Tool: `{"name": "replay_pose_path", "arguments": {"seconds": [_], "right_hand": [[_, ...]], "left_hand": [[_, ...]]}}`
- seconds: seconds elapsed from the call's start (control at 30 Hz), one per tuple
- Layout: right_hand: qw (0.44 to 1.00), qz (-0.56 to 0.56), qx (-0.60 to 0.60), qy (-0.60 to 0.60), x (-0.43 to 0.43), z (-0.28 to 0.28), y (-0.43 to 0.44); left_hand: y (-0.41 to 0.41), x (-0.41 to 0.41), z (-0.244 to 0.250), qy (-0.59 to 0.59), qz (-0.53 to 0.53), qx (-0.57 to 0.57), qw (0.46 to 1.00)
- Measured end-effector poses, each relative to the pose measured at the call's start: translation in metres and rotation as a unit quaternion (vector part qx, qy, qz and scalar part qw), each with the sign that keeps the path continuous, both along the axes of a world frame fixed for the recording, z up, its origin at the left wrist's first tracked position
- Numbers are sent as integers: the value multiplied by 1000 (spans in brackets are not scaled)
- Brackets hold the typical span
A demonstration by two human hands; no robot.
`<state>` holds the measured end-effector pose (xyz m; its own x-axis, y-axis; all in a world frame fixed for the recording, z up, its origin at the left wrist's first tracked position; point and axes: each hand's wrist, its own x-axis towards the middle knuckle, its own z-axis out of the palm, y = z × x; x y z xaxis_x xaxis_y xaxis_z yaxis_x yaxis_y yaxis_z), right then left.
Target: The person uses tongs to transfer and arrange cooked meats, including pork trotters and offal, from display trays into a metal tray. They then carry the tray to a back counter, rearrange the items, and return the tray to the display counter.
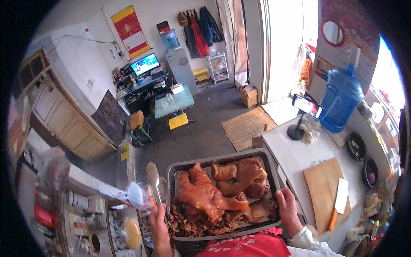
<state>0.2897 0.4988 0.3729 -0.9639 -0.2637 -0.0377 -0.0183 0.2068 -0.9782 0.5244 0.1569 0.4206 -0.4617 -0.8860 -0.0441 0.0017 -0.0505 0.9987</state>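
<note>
A dark metal baking tray [221, 156] is held level in front of my body. Large pieces of glossy, reddish-brown braised meat with skin [200, 191] fill it, with smaller meat scraps [184, 225] along the near left side. My left hand [159, 225] grips the tray's left edge. Metal tongs [156, 186] stick up from that same hand, alongside the tray. On the opposite side, my right hand [289, 208] grips the right rim, thumb on top. The fingers under the tray are hidden.
At right, a white counter [298, 151] carries a wooden cutting board [321, 192], an orange-handled cleaver [340, 199], dark bowls [355, 146], a propped phone [307, 106] and a blue water jug [342, 96]. Cluttered shelves [107, 221] stand left. A yellow stool [178, 121] and small table [184, 102] stand ahead.
</note>
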Motion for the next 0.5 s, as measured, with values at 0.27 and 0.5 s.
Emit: {"name": "replay_pose_path", "arguments": {"seconds": [0.27, 0.5], "right_hand": [[998, 65, -5, -13, -202, 7, -189], [995, 4, -89, -47, -357, -20, -294]], "left_hand": [[-153, -154, 28, -36, 54, -2, 998], [-287, -354, 15, -53, 16, -10, 998]]}}
